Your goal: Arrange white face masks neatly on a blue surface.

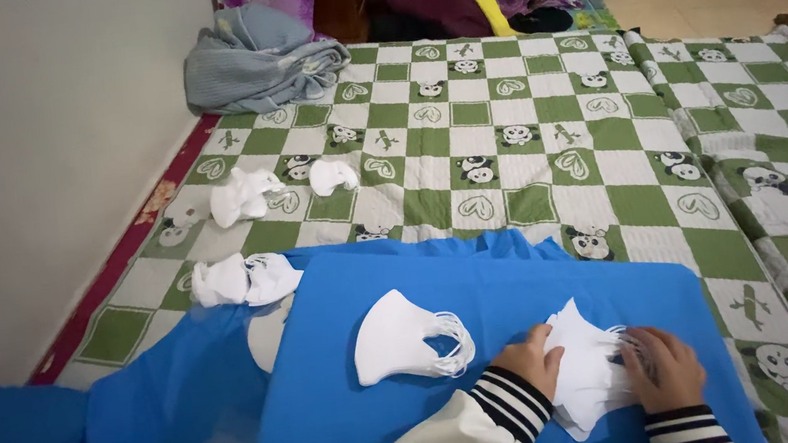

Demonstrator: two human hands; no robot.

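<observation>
White masks (587,368) lie stacked on the blue sheet (358,416), pinned between both hands. The left hand (531,360) presses flat with fingers together; the right hand (668,368) clamps the stack's edge. Another mask pile (409,340) sits nearby.

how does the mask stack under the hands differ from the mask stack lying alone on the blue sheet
The stack under the hands is pressed by the left hand and right hand; the lone stack lies untouched to their left. The handled stack looks fanned, its edges splayed; the lone stack sits neat, its ear loops showing at its right side. Both are white and rest on the blue sheet.
</observation>
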